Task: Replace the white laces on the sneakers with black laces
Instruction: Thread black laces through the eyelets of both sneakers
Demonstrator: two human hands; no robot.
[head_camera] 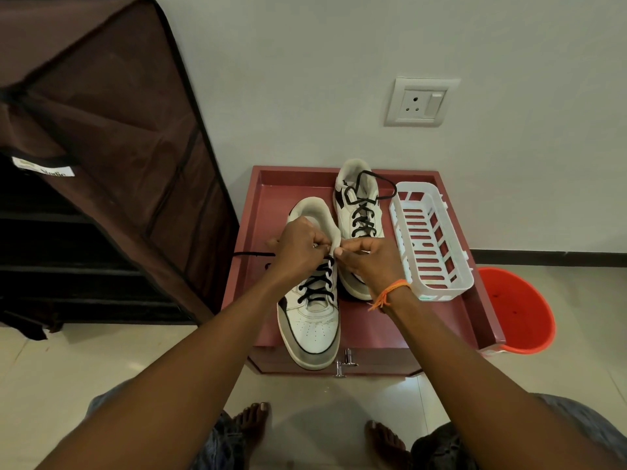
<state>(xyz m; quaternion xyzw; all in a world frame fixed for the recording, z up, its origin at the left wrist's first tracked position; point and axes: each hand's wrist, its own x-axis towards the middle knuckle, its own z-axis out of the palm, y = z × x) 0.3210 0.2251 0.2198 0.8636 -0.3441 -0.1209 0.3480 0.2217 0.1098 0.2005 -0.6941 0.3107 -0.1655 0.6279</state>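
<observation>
Near sneaker (310,313) lay toe toward the person on the tabletop (373,327), long axis running away. Both hands met at its top eyelets: left hand (298,247) and right hand (368,257) curled, pinching the black lace (317,283). Free end (252,254) trailed left, nearer the left hand.

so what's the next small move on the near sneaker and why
Probably draw the lace end through the top eyelet and snug it. Both the left hand and right hand pinch at the top of the near sneaker, black lace already crosses below, and a loose end trails left.
</observation>
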